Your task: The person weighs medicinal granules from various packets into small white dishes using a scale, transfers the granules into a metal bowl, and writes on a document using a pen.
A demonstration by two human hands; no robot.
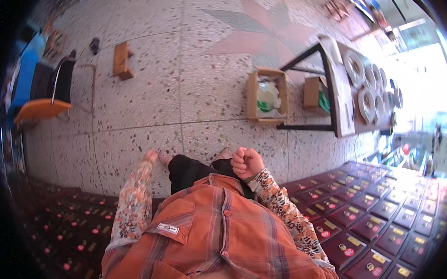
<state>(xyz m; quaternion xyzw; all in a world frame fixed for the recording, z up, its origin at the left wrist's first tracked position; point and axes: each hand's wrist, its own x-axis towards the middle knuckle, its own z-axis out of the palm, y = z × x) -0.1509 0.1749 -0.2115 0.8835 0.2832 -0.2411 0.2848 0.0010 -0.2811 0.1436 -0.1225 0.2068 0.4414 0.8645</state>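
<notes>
My left hand [151, 155] hangs over the floor on the left, close to a patterned shoe [165, 159]. Its fingers are foreshortened and hard to make out. In front of my waist, my right hand [246, 163] is curled into a loose fist, with no object showing in it. Floral sleeves [134, 195] cover both forearms. An orange plaid shirt [220, 228] and black trousers [192, 173] are below me.
A wall of dark red drawers [352, 251] with metal pulls runs behind me. To the right, a table [342, 110] bears several bowls [366, 105]; cardboard boxes [251, 94] sit by it. A small wooden stool [121, 62] and an orange-edged chair [43, 109] stand left.
</notes>
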